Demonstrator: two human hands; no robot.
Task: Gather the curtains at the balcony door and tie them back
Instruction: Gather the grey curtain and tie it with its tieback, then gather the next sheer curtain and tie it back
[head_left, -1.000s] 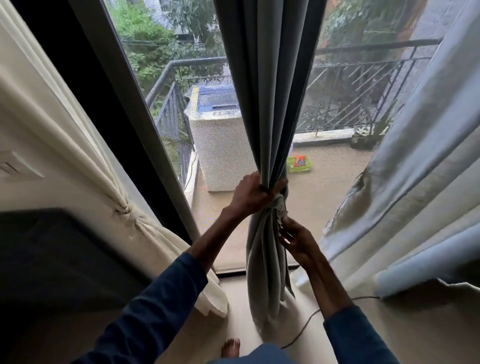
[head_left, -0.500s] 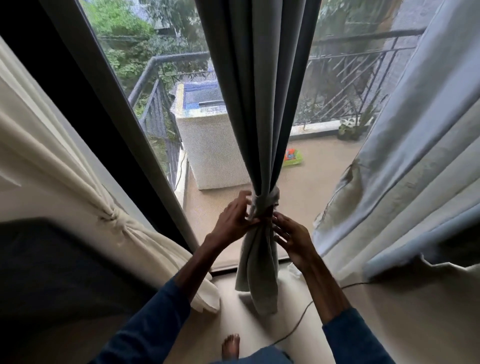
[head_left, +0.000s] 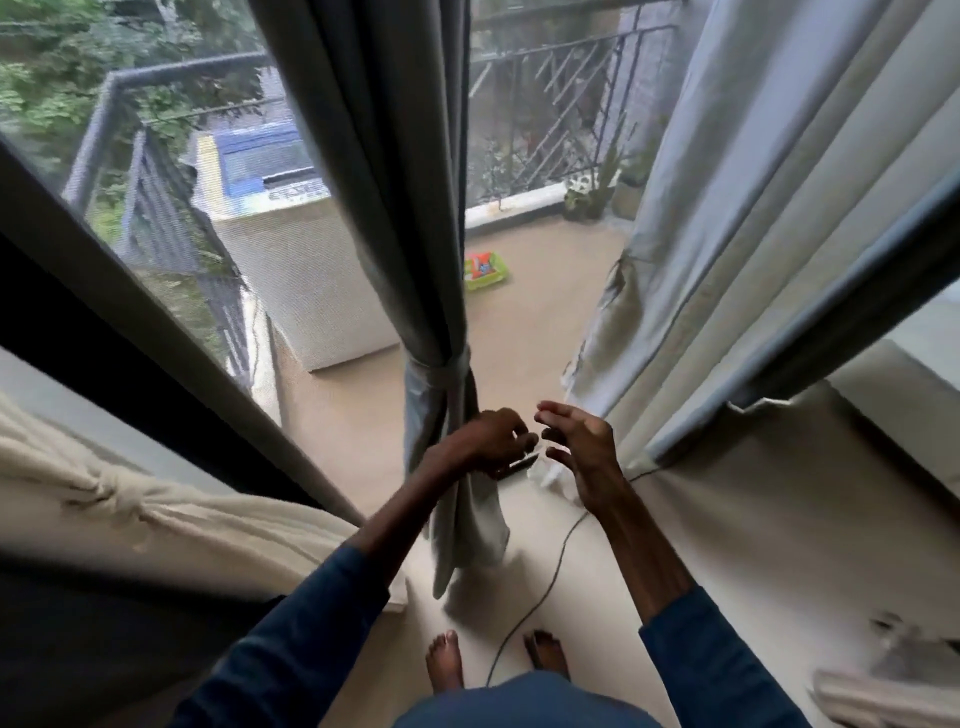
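Balcony floor (head_left: 545, 312) and railing (head_left: 545, 78) show through the glass behind the grey curtain (head_left: 384, 156). Just below its tie (head_left: 439, 370), the left hand (head_left: 485, 441) hangs loosely curled, gripping nothing. The right hand (head_left: 584, 449) is just beside it, spread and empty. That curtain is gathered and bound (the tie is blurred). Left of it a cream curtain (head_left: 156, 519) is knotted, and right of it a pale curtain (head_left: 753, 208) hangs loose.

On the balcony floor (head_left: 545, 322) a covered machine (head_left: 311, 280) stands beside the left railing (head_left: 156, 218). A green tray (head_left: 485, 270) lies mid-floor, with plants (head_left: 592, 192) at the far edge. A cable (head_left: 540, 592) lies indoors.
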